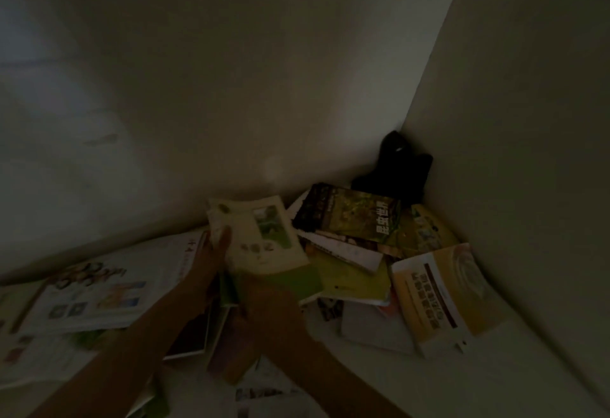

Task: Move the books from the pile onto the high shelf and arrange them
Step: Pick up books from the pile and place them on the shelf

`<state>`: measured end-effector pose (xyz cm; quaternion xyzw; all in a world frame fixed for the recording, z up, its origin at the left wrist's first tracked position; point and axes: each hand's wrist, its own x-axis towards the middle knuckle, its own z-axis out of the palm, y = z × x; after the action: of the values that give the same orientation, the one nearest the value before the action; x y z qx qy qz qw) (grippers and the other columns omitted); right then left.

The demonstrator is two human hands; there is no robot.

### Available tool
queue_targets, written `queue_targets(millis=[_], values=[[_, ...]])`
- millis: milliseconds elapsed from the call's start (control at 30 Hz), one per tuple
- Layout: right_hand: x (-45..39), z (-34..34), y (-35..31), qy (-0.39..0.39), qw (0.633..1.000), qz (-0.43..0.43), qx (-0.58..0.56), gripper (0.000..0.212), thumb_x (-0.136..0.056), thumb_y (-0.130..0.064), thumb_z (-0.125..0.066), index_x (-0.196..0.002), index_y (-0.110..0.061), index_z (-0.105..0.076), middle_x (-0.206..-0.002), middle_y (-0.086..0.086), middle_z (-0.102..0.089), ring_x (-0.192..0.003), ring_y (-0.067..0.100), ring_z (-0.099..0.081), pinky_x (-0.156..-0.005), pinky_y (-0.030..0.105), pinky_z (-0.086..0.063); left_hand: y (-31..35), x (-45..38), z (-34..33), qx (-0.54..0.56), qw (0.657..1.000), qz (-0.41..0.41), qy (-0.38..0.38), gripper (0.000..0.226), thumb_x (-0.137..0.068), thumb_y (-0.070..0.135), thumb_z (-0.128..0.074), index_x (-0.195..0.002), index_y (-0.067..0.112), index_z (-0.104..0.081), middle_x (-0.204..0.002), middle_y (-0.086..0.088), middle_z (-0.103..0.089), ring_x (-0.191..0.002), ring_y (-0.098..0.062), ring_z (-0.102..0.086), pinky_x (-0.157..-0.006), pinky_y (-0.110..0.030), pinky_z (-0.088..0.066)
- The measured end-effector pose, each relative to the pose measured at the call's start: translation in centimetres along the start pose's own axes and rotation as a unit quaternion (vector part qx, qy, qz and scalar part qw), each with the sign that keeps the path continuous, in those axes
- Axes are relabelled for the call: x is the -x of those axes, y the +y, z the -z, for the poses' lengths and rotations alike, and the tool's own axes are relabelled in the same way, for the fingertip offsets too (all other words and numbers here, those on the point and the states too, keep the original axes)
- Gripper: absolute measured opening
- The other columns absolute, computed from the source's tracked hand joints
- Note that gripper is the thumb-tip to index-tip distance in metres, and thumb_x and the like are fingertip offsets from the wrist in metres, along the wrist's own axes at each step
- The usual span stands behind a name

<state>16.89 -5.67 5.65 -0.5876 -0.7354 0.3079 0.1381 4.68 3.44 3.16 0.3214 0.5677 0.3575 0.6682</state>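
The scene is dim. A cream and green book (pixel 260 239) is lifted slightly above a messy pile of books (pixel 350 252) lying in a corner on a white surface. My left hand (pixel 214 252) grips the book's left edge, thumb on the cover. My right hand (pixel 274 312) holds its near bottom edge from below, fingers hidden under it. A dark book with a yellow-green picture (pixel 350 216) lies on top of the pile just to the right. An orange and white book (pixel 442 295) lies at the right. No shelf is in view.
Large printed sheets (pixel 95 292) are spread at the left. A dark soft object (pixel 396 170) sits in the corner where the two pale walls (pixel 231 71) meet. More books and papers (pixel 224 345) lie under my forearms.
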Motion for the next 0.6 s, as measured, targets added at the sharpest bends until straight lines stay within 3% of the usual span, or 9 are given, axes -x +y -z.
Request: queue_targets(millis=[67,133,233,333,400,467,533,567,600], values=[[-0.5,0.2,-0.2,-0.026,0.999,0.027,0.005,0.045,-0.095,-0.021,-0.049,-0.137,-0.005,-0.042,-0.13,0.017,-0.052,-0.116,0.032,-0.05,-0.098,0.039,-0.04,-0.2,0.2,0.1,-0.002,0.999,-0.04,0.03,0.044,-0.089,0.026,-0.057,-0.131,0.021,-0.046,-0.123,-0.01,-0.059,-0.108,-0.032,-0.059,-0.089,-0.054,-0.049],[-1.6,1.5,1.9,-0.037,0.999,0.01,-0.039,0.036,-0.094,-0.017,-0.05,-0.129,-0.006,-0.052,-0.126,0.015,-0.057,-0.116,0.029,-0.052,-0.097,0.034,-0.039,-0.8,0.3,0.5,0.015,0.999,-0.036,0.017,0.051,-0.089,0.008,-0.056,-0.136,0.017,-0.039,-0.127,-0.013,-0.056,-0.109,-0.034,-0.057,-0.082,-0.052,-0.051],[-3.6,5.0,8.2,0.053,0.994,-0.084,-0.053,0.035,-0.095,-0.031,-0.048,-0.122,-0.011,-0.057,-0.122,0.012,-0.06,-0.113,0.027,-0.055,-0.1,0.035,-0.041,-1.1,-0.3,0.7,0.017,0.999,-0.012,0.026,0.051,-0.09,0.008,-0.055,-0.137,0.019,-0.038,-0.123,-0.011,-0.055,-0.111,-0.035,-0.054,-0.08,-0.046,-0.048],[-5.3,7.0,15.6,0.063,0.978,-0.197,0.038,0.08,-0.083,-0.061,-0.045,-0.142,-0.007,-0.035,-0.147,0.016,-0.035,-0.134,0.029,-0.034,-0.111,0.036,-0.028,-1.6,-0.6,0.9,0.019,0.999,-0.006,0.041,0.054,-0.091,0.017,-0.055,-0.141,0.022,-0.035,-0.134,-0.012,-0.051,-0.108,-0.032,-0.054,-0.082,-0.045,-0.047],[-6.5,7.0,19.8,0.042,0.966,-0.213,0.139,0.083,-0.087,-0.058,-0.047,-0.147,-0.006,-0.02,-0.154,0.015,-0.018,-0.141,0.029,-0.021,-0.112,0.039,-0.026,-2.3,-0.7,1.3,0.033,0.998,-0.001,0.052,0.053,-0.092,0.019,-0.054,-0.141,0.02,-0.036,-0.133,-0.013,-0.051,-0.102,-0.031,-0.055,-0.079,-0.044,-0.047],[-7.3,7.5,21.7,0.009,0.96,-0.206,0.189,0.077,-0.093,-0.05,-0.043,-0.149,-0.006,-0.013,-0.156,0.018,-0.009,-0.141,0.033,-0.021,-0.11,0.043,-0.029,-2.9,-0.9,1.7,0.033,0.998,0.01,0.054,0.05,-0.092,0.018,-0.053,-0.139,0.017,-0.039,-0.131,-0.014,-0.053,-0.102,-0.032,-0.056,-0.081,-0.046,-0.047],[-7.7,8.4,21.5,-0.013,0.953,-0.21,0.219,0.07,-0.097,-0.041,-0.04,-0.147,0.001,-0.014,-0.152,0.028,-0.012,-0.135,0.036,-0.033,-0.105,0.04,-0.036,-3.0,-0.9,2.2,0.027,0.997,0.021,0.068,0.044,-0.092,0.02,-0.053,-0.134,0.013,-0.044,-0.127,-0.015,-0.055,-0.101,-0.033,-0.056,-0.083,-0.048,-0.046],[-7.9,8.8,21.1,0.016,0.954,-0.175,0.245,0.061,-0.1,-0.033,-0.038,-0.141,0.01,-0.025,-0.144,0.036,-0.026,-0.124,0.036,-0.048,-0.095,0.036,-0.044,-3.0,-1.0,2.4,0.026,0.996,0.026,0.082,0.042,-0.092,0.021,-0.054,-0.132,0.011,-0.045,-0.125,-0.015,-0.056,-0.101,-0.033,-0.056,-0.085,-0.049,-0.046],[-8.1,9.0,20.6,0.051,0.955,-0.12,0.265,0.045,-0.1,-0.02,-0.037,-0.125,0.017,-0.041,-0.123,0.042,-0.048,-0.097,0.034,-0.065,-0.075,0.03,-0.053,-2.9,-1.0,2.7,0.025,0.995,0.032,0.092,0.042,-0.092,0.023,-0.054,-0.131,0.01,-0.046,-0.124,-0.015,-0.056,-0.103,-0.035,-0.056,-0.089,-0.051,-0.045]])
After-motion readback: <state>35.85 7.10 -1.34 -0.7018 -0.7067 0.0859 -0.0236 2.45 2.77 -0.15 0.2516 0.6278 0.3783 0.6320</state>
